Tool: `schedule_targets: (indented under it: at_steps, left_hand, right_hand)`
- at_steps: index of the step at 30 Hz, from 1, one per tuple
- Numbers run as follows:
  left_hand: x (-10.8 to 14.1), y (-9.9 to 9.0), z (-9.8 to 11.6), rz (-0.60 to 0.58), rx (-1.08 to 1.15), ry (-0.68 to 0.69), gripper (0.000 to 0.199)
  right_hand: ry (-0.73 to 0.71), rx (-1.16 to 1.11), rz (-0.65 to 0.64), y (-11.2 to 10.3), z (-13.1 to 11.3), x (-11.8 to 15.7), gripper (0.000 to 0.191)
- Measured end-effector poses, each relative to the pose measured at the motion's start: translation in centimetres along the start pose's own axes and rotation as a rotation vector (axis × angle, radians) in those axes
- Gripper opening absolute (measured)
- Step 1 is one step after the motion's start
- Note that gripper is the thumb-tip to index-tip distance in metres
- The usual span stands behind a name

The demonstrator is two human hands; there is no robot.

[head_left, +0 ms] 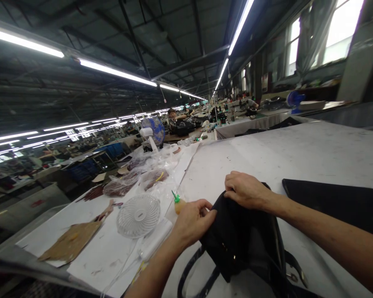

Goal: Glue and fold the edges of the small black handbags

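Note:
A black bag (pixel 236 236) with dark strap handles stands on the white table in front of me, tilted a little. Fingers and thumb of my left hand (pixel 194 219) pinch the left side of its upper edge. Higher up, my right hand (pixel 245 190) is closed over the top edge, its fingers curled to the inside. A loop of strap (pixel 195 269) hangs at the bag's lower left, and a metal ring shows at the lower right. Right of the bag lies a flat black panel (pixel 335 203), apart from my right forearm.
Left of my left hand are a small white fan (pixel 139 216) and a bottle with a green nozzle (pixel 178 203). Farther left lie brown cardboard (pixel 71 241) and plastic-wrapped pieces (pixel 121 184). A blue-bladed fan (pixel 153 130) and a person (pixel 174 116) are beyond the white table (pixel 298 153).

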State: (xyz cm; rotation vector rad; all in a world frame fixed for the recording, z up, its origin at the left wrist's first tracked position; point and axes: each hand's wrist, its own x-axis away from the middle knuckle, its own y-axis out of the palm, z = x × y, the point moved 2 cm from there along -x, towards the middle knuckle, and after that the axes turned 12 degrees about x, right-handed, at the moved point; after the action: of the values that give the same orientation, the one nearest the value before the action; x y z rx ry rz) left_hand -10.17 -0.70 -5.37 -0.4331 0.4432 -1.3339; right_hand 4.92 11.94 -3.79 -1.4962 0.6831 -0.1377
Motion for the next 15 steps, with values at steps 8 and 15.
schedule_targets:
  at_steps: [8,15]
  left_hand:
    - [-3.3,0.0,1.4,-0.041,-0.370,0.133,0.029]
    - [-2.8,0.3,1.3,-0.028,-0.331,0.088,0.027]
  right_hand:
    - [-0.051,-0.090,-0.049,-0.7,2.1,0.4,0.011]
    - [-0.003,-0.177,-0.062,-0.7,3.9,0.6,0.005]
